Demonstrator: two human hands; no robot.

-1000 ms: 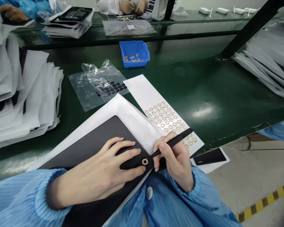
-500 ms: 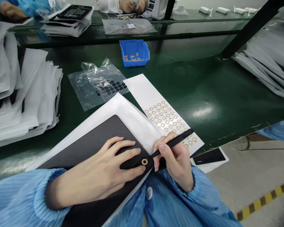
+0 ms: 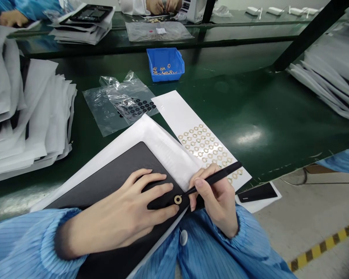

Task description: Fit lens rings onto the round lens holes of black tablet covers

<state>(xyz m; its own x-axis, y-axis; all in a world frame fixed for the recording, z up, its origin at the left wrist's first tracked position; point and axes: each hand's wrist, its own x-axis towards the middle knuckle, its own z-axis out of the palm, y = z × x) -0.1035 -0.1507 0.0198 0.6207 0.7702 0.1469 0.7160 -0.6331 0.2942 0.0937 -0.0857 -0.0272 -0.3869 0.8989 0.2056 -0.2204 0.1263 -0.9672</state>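
Note:
A flat black panel (image 3: 110, 186) lies on a white sleeve (image 3: 165, 149) in front of me. My left hand (image 3: 128, 209) rests on the panel with its fingers spread, pressing it from above. Near its fingertips, a gold ring-shaped sticker (image 3: 178, 199) sits at the panel's corner. My right hand (image 3: 213, 195) pinches black tweezers (image 3: 221, 175), whose tip meets the ring's edge. Whether the tip grips the ring I cannot tell. Just behind the right hand lies a white sheet (image 3: 174, 106) carrying rows of similar gold rings (image 3: 205, 143).
A blue bin (image 3: 165, 73) holds loose gold pieces. Clear bags (image 3: 104, 108) with black rings lie left of the sheet. Sleeved panels are piled at left (image 3: 40, 124) and right (image 3: 328, 81). Co-workers' hands (image 3: 163, 7) show across the bench. A black panel (image 3: 257, 192) sits low at right.
The rear end of the tweezers has shifted slightly right and down as my right hand moved a little. My left hand and the ring look unmoved. A co-worker's hand at far left moved.

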